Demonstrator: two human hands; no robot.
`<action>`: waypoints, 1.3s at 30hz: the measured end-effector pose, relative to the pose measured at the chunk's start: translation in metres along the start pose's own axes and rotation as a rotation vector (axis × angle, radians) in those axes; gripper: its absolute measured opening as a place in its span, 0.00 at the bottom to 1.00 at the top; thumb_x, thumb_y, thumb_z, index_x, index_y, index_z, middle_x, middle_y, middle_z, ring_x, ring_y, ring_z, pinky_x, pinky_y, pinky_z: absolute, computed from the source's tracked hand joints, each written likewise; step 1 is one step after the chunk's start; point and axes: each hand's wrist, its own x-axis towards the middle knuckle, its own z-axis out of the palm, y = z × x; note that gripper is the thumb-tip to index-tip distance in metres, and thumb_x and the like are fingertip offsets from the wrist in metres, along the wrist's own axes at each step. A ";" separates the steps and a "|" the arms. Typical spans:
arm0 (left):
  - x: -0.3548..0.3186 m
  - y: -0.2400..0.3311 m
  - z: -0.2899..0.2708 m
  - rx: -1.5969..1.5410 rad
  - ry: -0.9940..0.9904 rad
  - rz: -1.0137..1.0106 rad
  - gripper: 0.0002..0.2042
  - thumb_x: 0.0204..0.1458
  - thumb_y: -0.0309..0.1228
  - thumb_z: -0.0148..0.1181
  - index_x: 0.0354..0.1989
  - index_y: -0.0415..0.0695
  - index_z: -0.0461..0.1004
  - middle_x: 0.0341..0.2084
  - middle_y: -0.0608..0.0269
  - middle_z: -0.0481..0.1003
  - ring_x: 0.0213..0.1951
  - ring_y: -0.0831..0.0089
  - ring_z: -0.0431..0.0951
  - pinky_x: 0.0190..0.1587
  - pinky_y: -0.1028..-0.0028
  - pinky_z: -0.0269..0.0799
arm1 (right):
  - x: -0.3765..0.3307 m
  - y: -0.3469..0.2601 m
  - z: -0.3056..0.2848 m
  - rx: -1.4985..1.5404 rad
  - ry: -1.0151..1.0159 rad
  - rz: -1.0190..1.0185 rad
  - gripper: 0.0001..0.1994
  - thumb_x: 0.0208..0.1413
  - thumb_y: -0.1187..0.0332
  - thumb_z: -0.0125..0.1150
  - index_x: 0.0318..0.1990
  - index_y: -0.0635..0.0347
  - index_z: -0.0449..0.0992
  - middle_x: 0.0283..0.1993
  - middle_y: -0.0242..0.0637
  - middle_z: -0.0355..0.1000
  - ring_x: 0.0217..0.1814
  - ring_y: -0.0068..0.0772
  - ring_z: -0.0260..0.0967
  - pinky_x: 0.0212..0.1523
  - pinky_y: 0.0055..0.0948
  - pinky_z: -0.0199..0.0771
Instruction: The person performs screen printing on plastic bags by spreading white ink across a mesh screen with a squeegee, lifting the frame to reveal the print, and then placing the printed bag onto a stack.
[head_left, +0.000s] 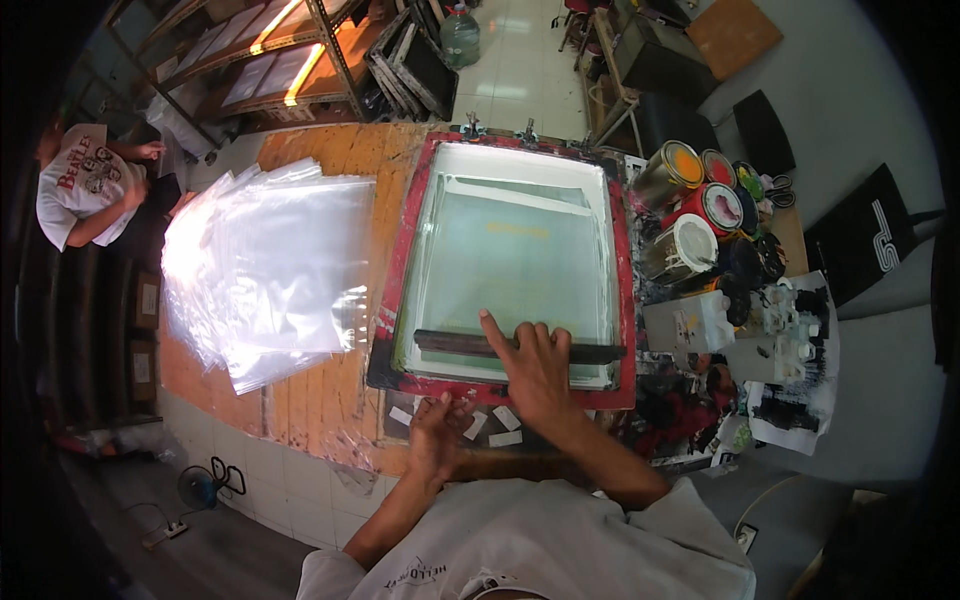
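Observation:
A screen printing frame (625,270) with red, ink-stained edges lies on the table in front of me. White ink rims its pale green mesh (510,260), which carries a faint yellow print. Across the near end of the mesh rests a long dark squeegee (455,344). My right hand (540,370) grips the squeegee near its middle, the index finger stretched forward along it. At the frame's near edge, my left hand (435,435) is closed on the rim, its fingertips partly hidden. Small white pieces (505,438) lie beside that edge.
Clear plastic sheets (295,270) are piled on the wooden table (310,415) at left. Open paint cans (680,245) and stained bottles (790,325) crowd the right. Hinge clamps (530,130) hold the frame's far edge. Another person (95,185) stands at far left by a rack (340,60).

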 end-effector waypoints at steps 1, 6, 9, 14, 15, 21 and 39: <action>-0.006 0.007 0.008 -0.013 -0.054 0.033 0.07 0.59 0.34 0.66 0.38 0.49 0.73 0.39 0.63 0.79 0.48 0.65 0.79 0.54 0.57 0.71 | -0.007 -0.009 -0.014 -0.004 0.051 0.003 0.37 0.53 0.75 0.64 0.73 0.46 0.63 0.38 0.38 0.64 0.44 0.40 0.61 0.48 0.44 0.54; -0.031 0.058 0.065 -0.024 -0.288 0.300 0.10 0.55 0.25 0.64 0.45 0.43 0.76 0.42 0.58 0.80 0.47 0.61 0.81 0.59 0.56 0.74 | 0.012 -0.021 -0.070 -0.099 0.288 -0.052 0.32 0.57 0.59 0.66 0.70 0.47 0.67 0.36 0.37 0.62 0.41 0.40 0.60 0.47 0.44 0.56; -0.013 0.086 0.093 0.020 -0.492 0.472 0.13 0.53 0.21 0.61 0.48 0.39 0.75 0.43 0.54 0.79 0.50 0.62 0.80 0.60 0.56 0.73 | 0.055 -0.005 -0.125 -0.129 0.375 -0.098 0.30 0.58 0.49 0.64 0.65 0.51 0.73 0.35 0.39 0.65 0.38 0.42 0.64 0.46 0.45 0.59; 0.116 0.132 0.148 0.472 -0.365 0.862 0.17 0.56 0.29 0.60 0.54 0.36 0.74 0.47 0.52 0.79 0.51 0.63 0.78 0.57 0.61 0.71 | 0.141 0.021 -0.193 -0.028 0.398 -0.103 0.24 0.63 0.49 0.58 0.51 0.62 0.80 0.36 0.48 0.76 0.41 0.45 0.73 0.48 0.45 0.68; 0.154 0.135 0.154 0.616 -0.224 0.866 0.17 0.58 0.32 0.61 0.53 0.36 0.75 0.49 0.52 0.78 0.52 0.62 0.78 0.57 0.62 0.71 | 0.155 0.022 -0.211 0.037 0.280 -0.036 0.25 0.63 0.47 0.58 0.53 0.61 0.80 0.41 0.49 0.77 0.47 0.46 0.74 0.51 0.44 0.69; 0.340 0.132 0.141 1.500 0.408 0.981 0.11 0.57 0.42 0.65 0.47 0.60 0.84 0.56 0.59 0.75 0.63 0.55 0.68 0.63 0.42 0.55 | 0.178 0.006 -0.291 0.194 -0.019 0.074 0.23 0.72 0.54 0.46 0.37 0.65 0.80 0.20 0.36 0.69 0.22 0.29 0.67 0.31 0.39 0.71; 0.238 0.239 -0.025 0.173 0.167 0.984 0.12 0.59 0.24 0.64 0.46 0.26 0.75 0.36 0.46 0.81 0.37 0.61 0.85 0.40 0.67 0.86 | 0.222 0.054 -0.251 0.080 0.319 -0.041 0.29 0.62 0.44 0.58 0.53 0.65 0.80 0.43 0.52 0.80 0.41 0.41 0.79 0.49 0.36 0.74</action>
